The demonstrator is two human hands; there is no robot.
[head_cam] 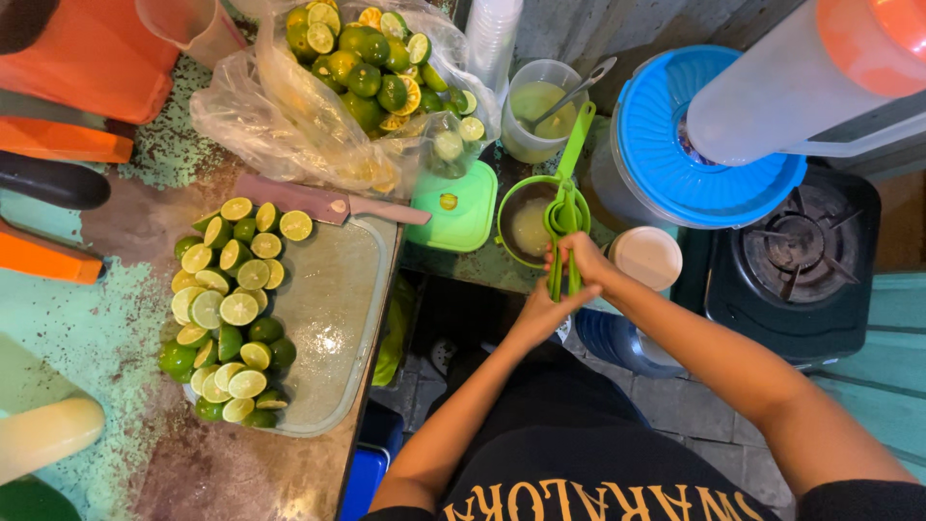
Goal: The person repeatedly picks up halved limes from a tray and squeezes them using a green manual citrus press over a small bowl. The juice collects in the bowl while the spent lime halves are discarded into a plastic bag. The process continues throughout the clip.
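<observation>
Green plastic squeezer [565, 214] sits over the green bowl [526, 224], presumably so juice drops in. I see my left hand [542, 311] and right hand [582, 260] both clenched round its handles. Halved limes [231, 314] wait on the cutting board [338, 318], well apart.

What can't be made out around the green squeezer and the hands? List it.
Head view only:
- Squeezer cup: closed halves hide whether a lime is inside.
- Left hand and right hand: overlapping on the handles, finger grip unclear.
- Green bowl: contents blurred, squeezer partly covers it.
</observation>
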